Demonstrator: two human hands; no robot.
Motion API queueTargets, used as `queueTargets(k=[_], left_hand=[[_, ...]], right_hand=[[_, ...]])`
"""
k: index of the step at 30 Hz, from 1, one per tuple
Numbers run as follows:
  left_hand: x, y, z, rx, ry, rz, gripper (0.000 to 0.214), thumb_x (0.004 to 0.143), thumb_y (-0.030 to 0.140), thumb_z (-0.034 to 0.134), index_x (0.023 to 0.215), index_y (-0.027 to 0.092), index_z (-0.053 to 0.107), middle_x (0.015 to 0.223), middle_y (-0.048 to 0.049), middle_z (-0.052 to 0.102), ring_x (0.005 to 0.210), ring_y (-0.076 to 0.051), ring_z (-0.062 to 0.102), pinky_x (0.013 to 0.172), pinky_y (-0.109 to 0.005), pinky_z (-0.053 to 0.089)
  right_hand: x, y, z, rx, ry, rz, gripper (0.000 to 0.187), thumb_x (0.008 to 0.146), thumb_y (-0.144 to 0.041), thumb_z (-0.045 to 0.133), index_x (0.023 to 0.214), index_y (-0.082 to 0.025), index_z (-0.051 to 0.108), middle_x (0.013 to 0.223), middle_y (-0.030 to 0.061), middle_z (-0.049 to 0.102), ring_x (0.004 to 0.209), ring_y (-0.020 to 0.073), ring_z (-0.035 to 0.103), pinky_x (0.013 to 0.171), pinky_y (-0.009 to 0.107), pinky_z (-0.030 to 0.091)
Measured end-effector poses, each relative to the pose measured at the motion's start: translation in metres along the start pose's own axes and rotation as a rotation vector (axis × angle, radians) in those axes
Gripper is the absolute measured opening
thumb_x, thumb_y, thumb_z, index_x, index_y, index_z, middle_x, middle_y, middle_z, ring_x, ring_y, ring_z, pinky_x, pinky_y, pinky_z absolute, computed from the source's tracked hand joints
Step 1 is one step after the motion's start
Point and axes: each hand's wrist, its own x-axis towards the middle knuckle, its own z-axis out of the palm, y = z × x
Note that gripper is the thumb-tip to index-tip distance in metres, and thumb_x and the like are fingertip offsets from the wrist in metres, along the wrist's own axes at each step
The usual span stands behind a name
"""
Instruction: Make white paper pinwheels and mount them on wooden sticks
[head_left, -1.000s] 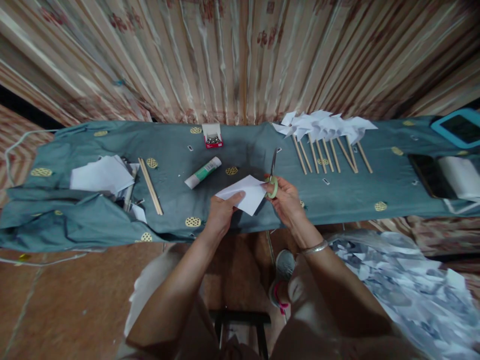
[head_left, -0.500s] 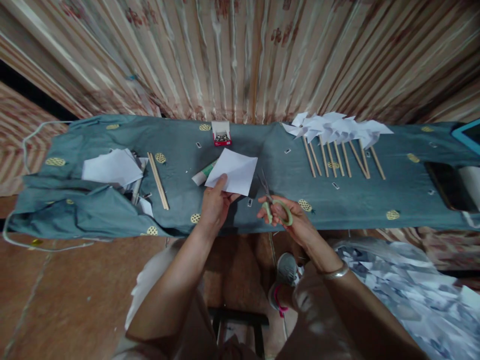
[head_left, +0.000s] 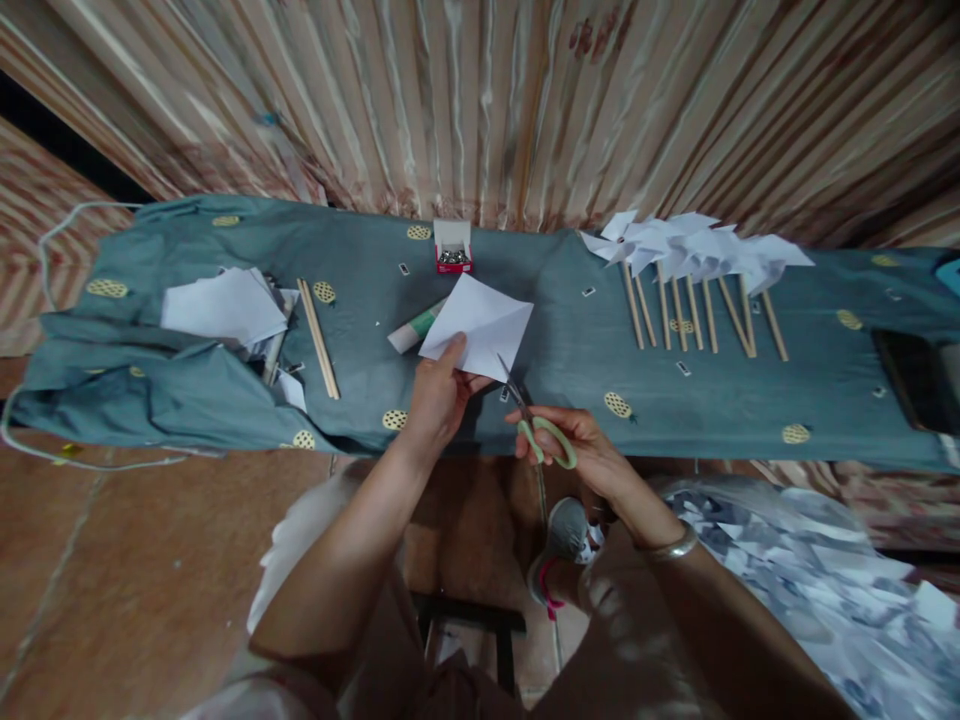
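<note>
A square sheet of white paper [head_left: 480, 325] with faint creases is pinched in my left hand [head_left: 441, 395], thumb on top near its lower edge. My right hand [head_left: 574, 445] holds a pair of scissors [head_left: 541, 432] with pale green handles, fingers in the loops. The blades lie at the lower right edge of the paper, one over its face. Partly under the sheet is a white and green tube [head_left: 416, 328]. Behind the paper stands an open red and white box [head_left: 454, 250] of small shiny metal pieces.
On the right lie several white paper pinwheels [head_left: 697, 245] on wooden sticks, then a dark phone [head_left: 911, 380]. Loose paper sheets [head_left: 221, 308] and bare wooden sticks [head_left: 318, 340] are on the left. A clear bag of paper pieces [head_left: 817, 580] sits below the table's right front.
The scissors have moved left to the paper, with their blades now at its lower right edge. My left hand still holds the sheet. The view has shifted slightly.
</note>
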Motion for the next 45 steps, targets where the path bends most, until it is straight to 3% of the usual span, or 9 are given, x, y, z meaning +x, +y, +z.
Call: queueTargets(k=[12,19,33,45], left_hand=[[0.0006,-0.0016,-0.0017,0.044,0.039,0.009,0.019,0.084,0.027,0.066,0.101,0.019,0.067,0.084,-0.0025,0.075,0.077,-0.018,0.071,0.078,-0.032,0.059],[-0.0007,-0.0007,0.0001,0.018,0.034,0.006,0.021,0.089,0.022,0.058,0.107,0.017,0.067,0.084,-0.0018,0.074,0.074,-0.016,0.07,0.082,-0.033,0.059],[0.0004,-0.0014,-0.0016,0.013,0.021,0.017,0.019,0.089,0.022,0.058,0.105,0.017,0.067,0.087,-0.0033,0.075,0.078,-0.019,0.072,0.084,-0.037,0.059],[0.0007,-0.0012,-0.0018,0.02,0.027,0.016,0.02,0.088,0.023,0.06,0.105,0.017,0.067,0.089,-0.0038,0.075,0.081,-0.019,0.071,0.084,-0.035,0.059]], right_hand=[[0.0006,-0.0043,0.0044,0.0,0.058,0.058,0.041,0.071,-0.046,0.081,0.099,-0.017,0.076,0.068,0.0016,0.068,0.055,0.0094,0.056,0.052,0.023,0.048],[0.0007,-0.0069,0.0066,0.008,0.082,0.079,0.042,0.067,-0.048,0.083,0.096,-0.018,0.076,0.065,0.0003,0.068,0.054,0.0082,0.056,0.051,0.022,0.048],[0.002,-0.0042,0.007,0.078,0.098,0.09,0.04,0.063,-0.045,0.086,0.092,-0.019,0.077,0.063,-0.0008,0.069,0.052,0.0086,0.058,0.05,0.023,0.05],[0.003,-0.0031,0.0083,0.094,0.131,0.107,0.038,0.061,-0.043,0.087,0.09,-0.02,0.078,0.06,-0.0021,0.067,0.05,0.0076,0.058,0.048,0.02,0.049]])
